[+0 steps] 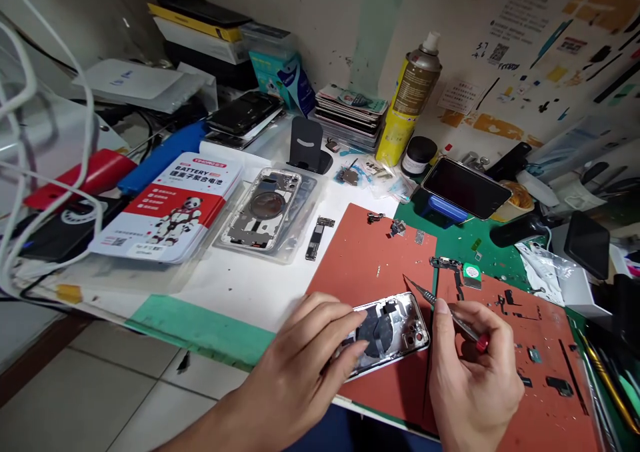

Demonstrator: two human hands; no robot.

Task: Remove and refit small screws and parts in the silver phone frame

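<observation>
An opened phone housing point(400, 335) lies tilted on the reddish-brown mat point(345, 259), its inner side facing up and its camera openings at the right end. My left hand point(317, 359) grips the housing's left part, fingers over the near and far edges. Right of the housing, my right hand point(473, 365) is closed around a thin pointed metal tool point(463, 324) with a red end. The tool's tip points up and left, above the mat beyond the housing, and does not touch the housing.
Small phone parts point(559, 387) are scattered on the mat's right side. A second phone housing point(263, 209) lies in a plastic tray, beside a battery box point(170, 205). Behind stand a yellow spray can point(407, 99), a black jar point(419, 157) and a propped phone point(467, 187).
</observation>
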